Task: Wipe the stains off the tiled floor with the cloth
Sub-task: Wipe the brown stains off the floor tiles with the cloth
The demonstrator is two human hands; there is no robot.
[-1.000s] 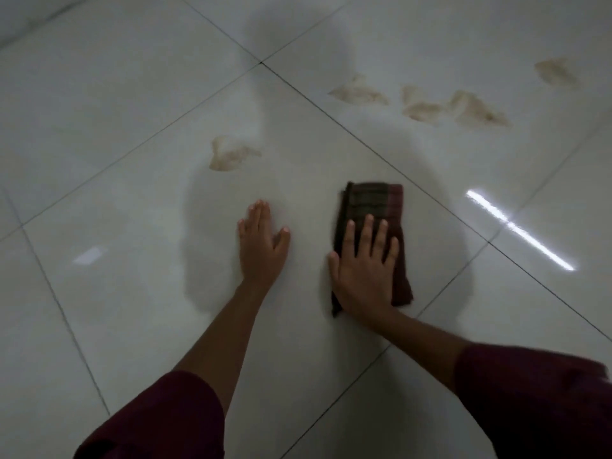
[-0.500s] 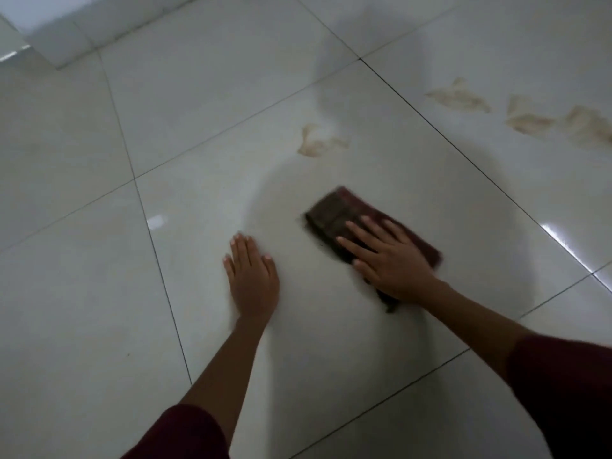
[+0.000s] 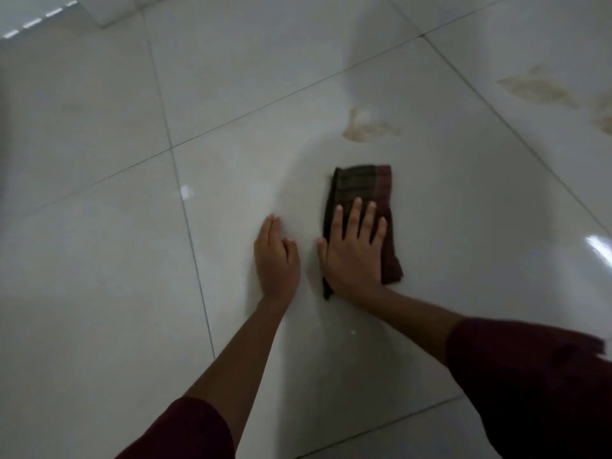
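Observation:
A folded dark brown and maroon cloth [image 3: 362,185] lies flat on the glossy white tiled floor [image 3: 99,260]. My right hand [image 3: 352,253] presses down on its near half, fingers spread, palm flat. My left hand [image 3: 276,260] rests flat on the bare tile just left of the cloth, holding nothing. A pale brown stain [image 3: 366,129] sits on the same tile a short way beyond the cloth. More brown stains [image 3: 536,89] lie on the tile at the far right, one cut off by the frame edge [image 3: 604,117].
Dark grout lines cross the floor; one runs just left of my left hand. A white wall base or step [image 3: 109,11] shows at the top left corner. Light glares on the tile at the right [image 3: 596,248].
My right hand swung the cloth from angled left back to pointing straight ahead, closer to my left hand. The view shifted left, pushing the stains toward the right edge.

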